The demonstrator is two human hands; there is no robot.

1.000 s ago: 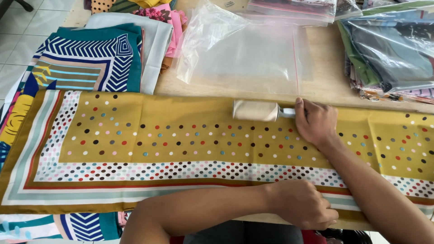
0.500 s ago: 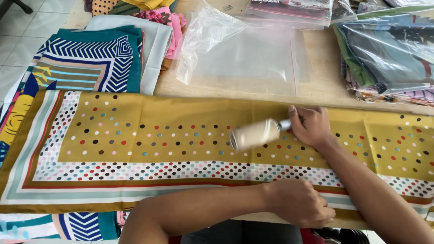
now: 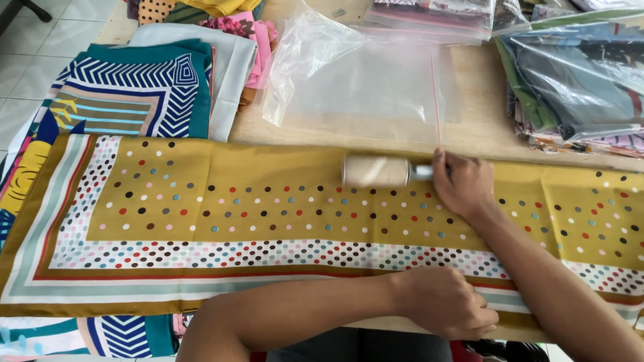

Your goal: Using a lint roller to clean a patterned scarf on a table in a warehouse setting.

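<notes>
A mustard-yellow scarf point(image 3: 201, 208) with coloured dots and a striped border lies folded flat across the wooden table. My right hand point(image 3: 463, 184) grips the handle of a lint roller point(image 3: 376, 171), whose beige roll rests on the scarf near its far edge. Near the front edge, my left hand point(image 3: 446, 302) is closed and presses the scarf's border down, with my forearm lying across the table's edge.
A clear plastic zip bag point(image 3: 362, 80) lies behind the scarf. Folded teal, navy and pale scarves point(image 3: 134, 87) are stacked at the back left. Bagged scarves point(image 3: 570, 74) are piled at the right. Tiled floor point(image 3: 27, 60) shows at far left.
The lint roller went toward me and tilted half a second ago, then returned to the scarf's far edge, now lying level. My left hand has stayed put.
</notes>
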